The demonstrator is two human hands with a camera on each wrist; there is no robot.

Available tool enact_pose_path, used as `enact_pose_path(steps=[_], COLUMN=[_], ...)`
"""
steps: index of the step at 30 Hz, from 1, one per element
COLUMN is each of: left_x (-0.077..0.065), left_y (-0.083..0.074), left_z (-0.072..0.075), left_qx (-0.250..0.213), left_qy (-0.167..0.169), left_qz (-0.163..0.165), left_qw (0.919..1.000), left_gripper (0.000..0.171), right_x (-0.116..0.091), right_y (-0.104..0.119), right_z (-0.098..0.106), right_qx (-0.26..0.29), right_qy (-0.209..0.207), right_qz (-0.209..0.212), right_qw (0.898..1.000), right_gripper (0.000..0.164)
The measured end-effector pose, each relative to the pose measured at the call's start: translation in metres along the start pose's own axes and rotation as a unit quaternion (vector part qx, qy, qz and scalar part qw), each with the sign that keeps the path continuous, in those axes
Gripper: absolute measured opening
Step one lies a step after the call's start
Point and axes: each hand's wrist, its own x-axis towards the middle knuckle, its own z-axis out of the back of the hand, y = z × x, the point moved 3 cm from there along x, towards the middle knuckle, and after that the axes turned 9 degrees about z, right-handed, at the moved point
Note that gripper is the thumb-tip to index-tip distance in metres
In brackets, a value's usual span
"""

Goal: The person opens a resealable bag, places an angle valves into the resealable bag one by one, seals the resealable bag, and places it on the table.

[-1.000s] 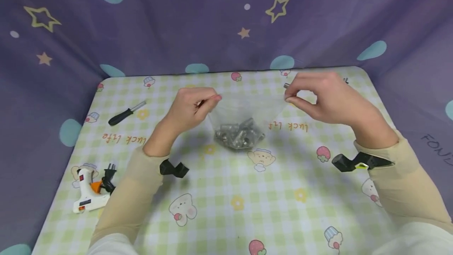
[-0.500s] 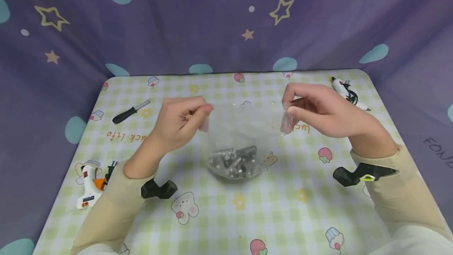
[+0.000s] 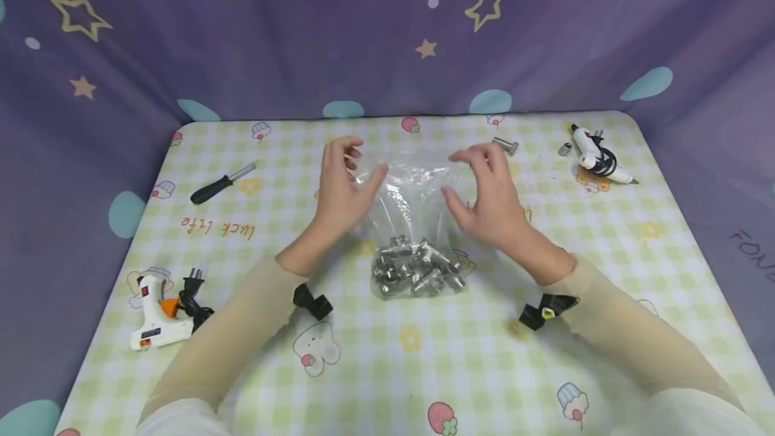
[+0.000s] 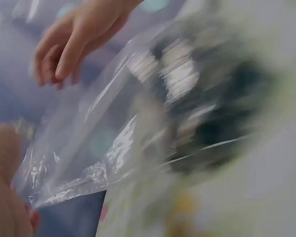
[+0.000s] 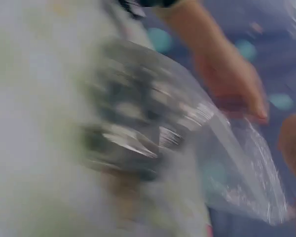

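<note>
A clear plastic zip bag (image 3: 412, 204) rests on the table with several shiny metal pieces (image 3: 418, 268) gathered at its bottom. At the bag's upper left corner is my left hand (image 3: 342, 187), its thumb and fingers spread apart. My right hand (image 3: 490, 197) is beside the upper right edge, thumb and fingers likewise parted. In the left wrist view the right hand (image 4: 81, 39) hangs with loosely bent fingers beside the bag (image 4: 108, 148). The right wrist view has the left hand (image 5: 232, 79) close by the bag's edge. Both wrist views are blurred around the metal pieces.
A black-handled screwdriver (image 3: 212, 190) lies at the back left, and a white glue gun (image 3: 159, 318) with a black plug is at the front left. At the back right are a bolt-shaped metal piece (image 3: 505, 146), a small metal piece (image 3: 565, 149) and a white corded tool (image 3: 599, 160).
The bag, held up by its top corners earlier, is now lying on the table. Both hands have drawn nearer together and loosened from their pinch. The bolt-shaped piece has come into view.
</note>
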Motion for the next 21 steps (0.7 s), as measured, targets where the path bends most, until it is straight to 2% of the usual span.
enact_pose_path(steps=[1,3,5,7,10,13,16,21], left_x=[-0.014,-0.042,-0.064,-0.077,-0.084,-0.081,-0.075,-0.069], left_y=[-0.004,-0.011,-0.011,-0.006,0.005,0.017,0.025,0.029], left_z=[-0.001,-0.003,-0.007,-0.012,-0.021,-0.028,-0.031,-0.035], left_qx=[0.037,0.104,0.155,0.196,0.235,0.272,0.290,0.310], left_qy=[-0.006,0.007,0.043,0.088,0.155,0.181,0.199,0.229], left_qz=[-0.045,-0.117,-0.159,-0.172,-0.156,-0.126,-0.092,-0.047], left_qw=[0.9983,0.9877,0.9740,0.9613,0.9467,0.9367,0.9315,0.9215], left_gripper=[0.062,0.073,0.080,0.083,0.084,0.078,0.072,0.070], right_x=[-0.009,-0.027,-0.042,-0.055,-0.065,-0.066,-0.061,-0.061], right_y=[0.009,0.024,0.031,0.032,0.025,0.018,0.012,0.007], right_z=[-0.003,-0.010,-0.019,-0.028,-0.041,-0.048,-0.051,-0.050], right_qx=[-0.012,-0.017,-0.015,-0.018,-0.033,-0.036,-0.049,-0.051], right_qy=[0.006,0.044,0.114,0.192,0.276,0.302,0.288,0.224], right_qz=[0.034,0.073,0.083,0.071,0.049,0.015,-0.024,-0.084], right_qw=[0.999,0.996,0.990,0.979,0.959,0.953,0.956,0.970], right_gripper=[0.045,0.052,0.060,0.069,0.075,0.074,0.075,0.082])
